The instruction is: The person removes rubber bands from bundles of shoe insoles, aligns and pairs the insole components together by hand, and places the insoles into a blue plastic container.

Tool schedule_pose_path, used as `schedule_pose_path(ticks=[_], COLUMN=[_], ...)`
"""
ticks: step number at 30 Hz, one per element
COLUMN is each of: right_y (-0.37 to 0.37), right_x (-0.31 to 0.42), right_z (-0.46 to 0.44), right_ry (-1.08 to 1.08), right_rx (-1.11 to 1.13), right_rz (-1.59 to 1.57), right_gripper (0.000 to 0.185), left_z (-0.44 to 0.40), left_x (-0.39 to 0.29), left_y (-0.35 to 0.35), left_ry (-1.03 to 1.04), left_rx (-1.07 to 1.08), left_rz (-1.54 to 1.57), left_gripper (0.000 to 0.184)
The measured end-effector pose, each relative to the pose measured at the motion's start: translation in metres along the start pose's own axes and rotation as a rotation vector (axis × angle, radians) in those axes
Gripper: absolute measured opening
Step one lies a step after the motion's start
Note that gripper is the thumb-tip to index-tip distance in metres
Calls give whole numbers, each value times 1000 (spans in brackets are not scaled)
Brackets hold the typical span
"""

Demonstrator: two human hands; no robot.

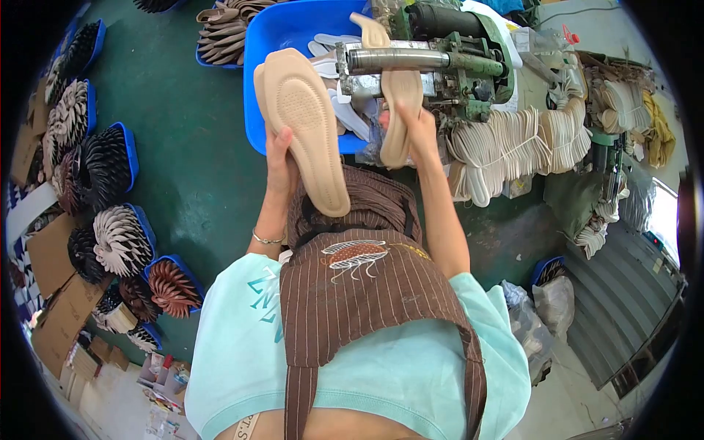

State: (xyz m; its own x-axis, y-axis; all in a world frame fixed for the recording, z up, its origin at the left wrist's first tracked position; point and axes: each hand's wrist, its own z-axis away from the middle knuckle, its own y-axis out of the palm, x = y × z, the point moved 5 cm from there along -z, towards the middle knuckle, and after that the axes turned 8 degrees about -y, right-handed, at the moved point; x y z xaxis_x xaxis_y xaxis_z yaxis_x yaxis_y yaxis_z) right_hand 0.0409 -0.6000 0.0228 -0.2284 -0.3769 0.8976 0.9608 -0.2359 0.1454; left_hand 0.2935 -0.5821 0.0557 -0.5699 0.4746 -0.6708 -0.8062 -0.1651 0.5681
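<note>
My left hand (pixel 279 158) is closed around a small stack of beige insoles (pixel 304 117), held upright with the perforated face of the front one showing. My right hand (pixel 418 132) grips another beige insole (pixel 398 136) by its edge, just in front of the roller machine (pixel 400 60). Part of that insole lies beneath or against the metal roller; which of the two I cannot tell. One more beige insole (pixel 372 31) pokes out on the roller's far side. Below the machine, a blue tub (pixel 257 44) contains several pale insoles (pixel 350 114).
Bundles of tied white insoles (pixel 506 143) are stacked right of the machine. Along the left, blue bins (pixel 128 158) hold dark, white and brown insoles on the green floor (pixel 187 110). Cardboard (pixel 55 253) lies at far left. Plastic bags (pixel 554 304) sit at lower right.
</note>
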Motion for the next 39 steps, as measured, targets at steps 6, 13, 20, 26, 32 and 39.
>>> schedule_pose_path(ticks=[6, 13, 20, 26, 32, 39], right_y=[73, 70, 58, 52, 16, -28], right_x=[52, 72, 60, 52, 25, -12], right_z=[53, 65, 70, 76, 91, 38], right_ry=[-221, -325, -192, -64, -69, -196], right_rx=[244, 90, 48, 16, -156, -301], right_rz=[372, 532, 200, -281, -372, -97], right_gripper=[42, 58, 49, 37, 37, 29], left_z=[1, 9, 6, 2, 2, -3], left_x=[3, 4, 6, 7, 3, -13], left_y=[21, 39, 42, 43, 27, -3], left_ry=[209, 253, 200, 144, 91, 78], left_rx=[-140, -52, -69, -48, -117, -20], left_rz=[-303, -287, -219, -176, -185, 1], left_gripper=[67, 79, 81, 74, 62, 66])
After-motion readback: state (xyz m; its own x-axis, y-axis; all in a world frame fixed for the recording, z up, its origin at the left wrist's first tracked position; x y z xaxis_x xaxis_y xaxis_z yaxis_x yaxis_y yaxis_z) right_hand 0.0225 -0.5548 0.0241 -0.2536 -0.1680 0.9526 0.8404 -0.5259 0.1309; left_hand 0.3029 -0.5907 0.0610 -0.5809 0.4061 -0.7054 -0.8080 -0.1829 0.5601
